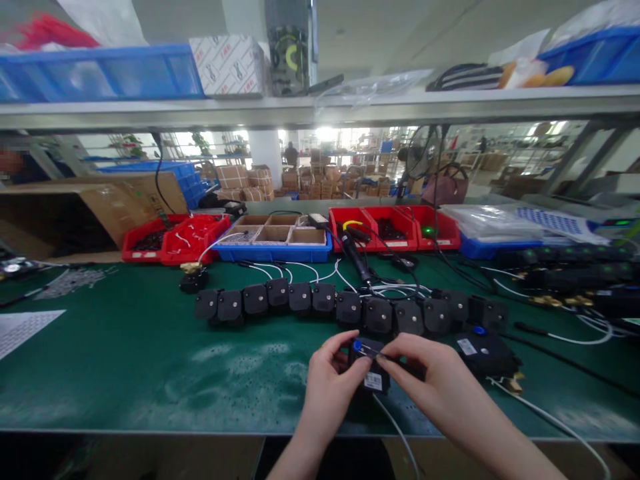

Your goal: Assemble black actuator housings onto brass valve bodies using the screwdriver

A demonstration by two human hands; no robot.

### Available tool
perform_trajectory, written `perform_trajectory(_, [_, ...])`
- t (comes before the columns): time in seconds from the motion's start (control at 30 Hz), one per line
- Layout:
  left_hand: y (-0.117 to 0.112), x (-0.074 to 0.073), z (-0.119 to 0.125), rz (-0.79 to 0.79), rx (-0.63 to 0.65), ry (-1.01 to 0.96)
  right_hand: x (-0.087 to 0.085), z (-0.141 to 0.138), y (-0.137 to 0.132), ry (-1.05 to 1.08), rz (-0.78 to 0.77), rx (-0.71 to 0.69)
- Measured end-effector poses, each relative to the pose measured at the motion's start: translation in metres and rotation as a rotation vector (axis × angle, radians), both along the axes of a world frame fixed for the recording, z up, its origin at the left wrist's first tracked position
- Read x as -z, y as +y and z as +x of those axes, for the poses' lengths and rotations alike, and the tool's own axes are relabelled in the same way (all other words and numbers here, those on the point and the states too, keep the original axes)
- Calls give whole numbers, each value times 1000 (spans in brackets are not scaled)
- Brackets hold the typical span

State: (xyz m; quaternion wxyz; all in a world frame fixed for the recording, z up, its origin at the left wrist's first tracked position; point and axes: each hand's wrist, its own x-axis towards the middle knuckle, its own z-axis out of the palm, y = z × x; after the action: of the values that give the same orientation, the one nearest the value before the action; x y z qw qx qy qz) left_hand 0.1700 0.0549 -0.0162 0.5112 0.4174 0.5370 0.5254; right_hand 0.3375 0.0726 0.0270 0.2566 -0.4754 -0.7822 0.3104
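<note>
Black unit (374, 382) is right in front of me, over the near edge of the green bench (150, 387), between my hands. Left hand (333, 377) is clamped on its left side, thumb and fingers around the body. Right hand (430, 370) has thumb and index pinched together at the top face, on what looks like a slim piece (371, 351); too small to identify.

Key relation: blue knob (357, 346) sits at the far-left corner, left hand nearer to it. Slim piece's long axis runs from the knob rightward and slightly toward me, into the right fingertips. Label (373, 381) is on the near side; white cable (399, 427) drops from below it toward me. Row of black housings (300, 297) lies just beyond, apart from both hands.
</note>
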Motion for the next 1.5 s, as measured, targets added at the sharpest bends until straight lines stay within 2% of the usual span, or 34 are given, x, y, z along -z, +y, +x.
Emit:
perform_trajectory(0.2, [0,4,-4,64,4,97,7,-3,-3,150,-46,36])
perform_trajectory(0.33, [0,5,-9,131,-37,167,4,-5,-6,114,-6,-13])
perform_trajectory(0.5, [2,3,-9,133,-27,229,-15,-6,-13,-150,172,-130])
perform_trajectory(0.6, [4,4,-8,168,-21,252,-31,-12,-16,-376,329,-258])
perform_trajectory(0.67, [4,6,-8,199,-25,257,-39,-19,-16,-519,377,-343])
perform_trajectory(0.8, [5,12,-7,205,-35,267,-46,-32,-16,-754,327,-431])
perform_trajectory(1.03, [5,16,-8,189,-31,255,-51,-42,-13,-822,224,-457])
perform_trajectory(1.13, [6,14,-8,174,-37,257,-59,-39,-15,-792,190,-461])
perform_trajectory(1.23, [6,10,-8,180,-34,241,-64,-21,-12,-608,152,-444])
perform_trajectory(1.3, [5,7,-10,163,-15,225,-59,-1,-8,-445,94,-342])
perform_trajectory(1.37, [5,6,-12,131,15,196,-43,21,-3,-338,32,-142])
perform_trajectory(1.43, [4,6,-17,89,35,159,-17,37,0,-331,32,71])
perform_trajectory(1.5, [4,8,-22,40,39,117,13,43,2,-396,111,163])
